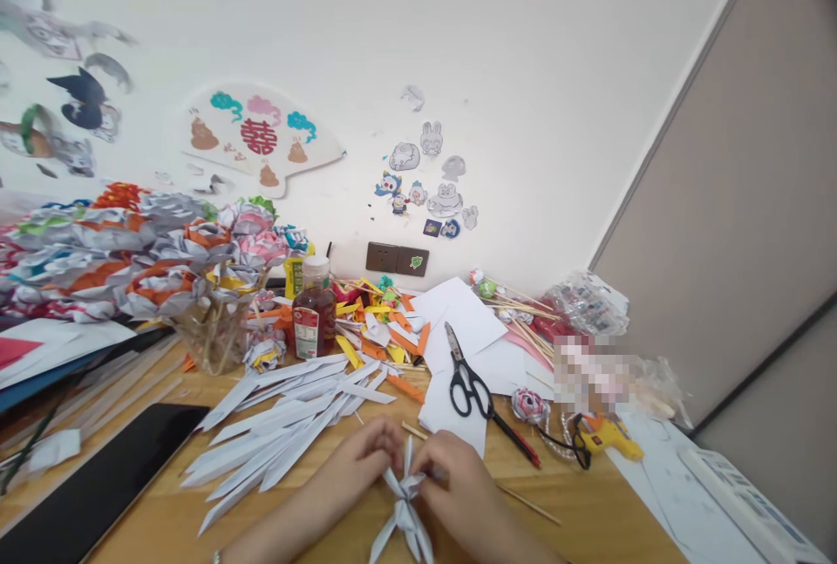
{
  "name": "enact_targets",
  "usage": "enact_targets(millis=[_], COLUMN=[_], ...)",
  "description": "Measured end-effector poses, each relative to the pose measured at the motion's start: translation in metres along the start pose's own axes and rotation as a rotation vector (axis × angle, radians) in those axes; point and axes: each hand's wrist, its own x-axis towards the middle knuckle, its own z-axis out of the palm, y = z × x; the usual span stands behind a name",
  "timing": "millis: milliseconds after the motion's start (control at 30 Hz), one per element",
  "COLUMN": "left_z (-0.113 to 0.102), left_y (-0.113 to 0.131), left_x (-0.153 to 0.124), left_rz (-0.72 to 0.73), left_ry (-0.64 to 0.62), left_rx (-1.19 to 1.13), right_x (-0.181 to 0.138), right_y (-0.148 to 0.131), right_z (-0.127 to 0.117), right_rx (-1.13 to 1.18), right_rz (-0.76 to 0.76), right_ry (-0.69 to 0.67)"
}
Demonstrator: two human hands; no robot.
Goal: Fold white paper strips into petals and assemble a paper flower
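Low in the head view, my left hand [370,452] and my right hand [451,477] both pinch a folded white paper piece [406,512]. It has several pointed strips spreading out from a gathered middle. My fingertips sit at its upper end, one hand on each side, and partly cover it. A thin wooden stick [529,503] lies beside my right hand on the table. To the left is a fan of folded white paper strips [288,424]. Black-handled scissors [467,385] rest on white paper sheets [458,320] beyond my right hand.
Paper flowers [131,259] crowd the left back, some in a clear vase [213,342]. A bottle [314,307] stands near orange and yellow strips [392,333]. A black tablet-like slab [111,477] lies left. At right are a paper flower [529,405] and a yellow glue gun [608,436].
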Motion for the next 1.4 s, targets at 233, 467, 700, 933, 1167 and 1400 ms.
enact_targets(millis=[233, 467, 700, 933, 1167, 1400], left_z=[0.004, 0.009, 0.015, 0.013, 0.013, 0.011], left_y=[-0.004, -0.006, -0.010, -0.011, -0.017, -0.018], left_x=[0.003, 0.002, 0.003, 0.006, 0.009, 0.010], left_rz=[-0.039, -0.026, -0.024, -0.050, -0.066, -0.065], left_ry=[0.031, 0.199, 0.243, 0.262, 0.290, 0.307], left_rx=[-0.024, 0.219, 0.272, 0.251, 0.276, 0.217], right_x=[-0.003, -0.005, -0.002, -0.002, -0.002, -0.003], right_y=[0.000, 0.004, 0.005, 0.006, 0.003, -0.001], right_z=[0.007, 0.017, 0.024, 0.027, 0.020, 0.017], right_rx=[-0.084, -0.298, -0.417, -0.445, -0.338, -0.355], right_rz=[-0.233, -0.527, -0.702, -0.723, -0.643, -0.576], right_ry=[-0.017, 0.147, 0.273, 0.271, 0.144, 0.081])
